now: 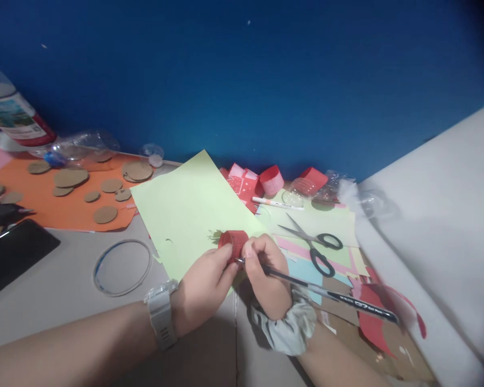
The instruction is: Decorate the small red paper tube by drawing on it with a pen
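Note:
My left hand (204, 285), with a white watch on the wrist, pinches a small red paper ring (234, 242) standing on a light green sheet (185, 209). My right hand (266, 274), a grey scrunchie at its wrist, grips a black pen (339, 295). The pen's tip touches the ring's near side and its barrel runs back to the right. Both hands are closed and meet at the ring.
Black-handled scissors (317, 242) lie open on coloured papers at right. More red paper rings (272, 179) and a white pen (276, 203) sit by the blue wall. At left: cardboard discs (70, 177) on orange paper, a clear plastic ring (123, 267), a dark phone (12, 255), a bottle (12, 115).

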Demonstrator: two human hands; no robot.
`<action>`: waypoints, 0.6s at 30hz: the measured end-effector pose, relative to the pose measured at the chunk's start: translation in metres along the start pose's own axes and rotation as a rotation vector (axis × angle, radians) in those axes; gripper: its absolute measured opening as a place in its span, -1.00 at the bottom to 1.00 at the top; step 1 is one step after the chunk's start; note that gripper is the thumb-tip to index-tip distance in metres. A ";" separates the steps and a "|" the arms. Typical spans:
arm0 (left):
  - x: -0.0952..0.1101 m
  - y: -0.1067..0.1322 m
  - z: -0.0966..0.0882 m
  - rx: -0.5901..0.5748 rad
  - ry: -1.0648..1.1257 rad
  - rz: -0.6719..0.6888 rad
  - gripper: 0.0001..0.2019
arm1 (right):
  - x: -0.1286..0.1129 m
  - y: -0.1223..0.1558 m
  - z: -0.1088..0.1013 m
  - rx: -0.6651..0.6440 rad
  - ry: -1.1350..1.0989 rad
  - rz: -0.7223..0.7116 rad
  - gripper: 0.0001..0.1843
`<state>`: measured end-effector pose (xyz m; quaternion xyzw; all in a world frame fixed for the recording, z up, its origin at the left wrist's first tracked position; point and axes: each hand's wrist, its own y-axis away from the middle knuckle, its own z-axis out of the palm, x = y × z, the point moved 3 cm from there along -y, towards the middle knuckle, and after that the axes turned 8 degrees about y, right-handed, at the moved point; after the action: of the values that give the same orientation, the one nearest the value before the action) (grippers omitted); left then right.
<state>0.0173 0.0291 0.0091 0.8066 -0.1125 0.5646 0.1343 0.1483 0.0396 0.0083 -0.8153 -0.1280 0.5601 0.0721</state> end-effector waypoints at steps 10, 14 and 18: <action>0.001 -0.002 0.001 -0.006 0.008 -0.003 -0.86 | -0.006 -0.002 0.000 -0.014 0.004 -0.019 -0.76; 0.000 -0.001 0.001 -0.007 -0.014 -0.019 -0.85 | -0.007 -0.002 0.001 -0.032 0.021 -0.042 -0.73; 0.000 0.000 0.001 0.009 -0.022 -0.028 -0.86 | -0.006 0.004 -0.002 0.061 0.001 -0.063 -0.74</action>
<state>0.0179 0.0290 0.0087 0.8149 -0.0999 0.5541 0.1373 0.1483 0.0344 0.0135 -0.8086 -0.1364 0.5607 0.1147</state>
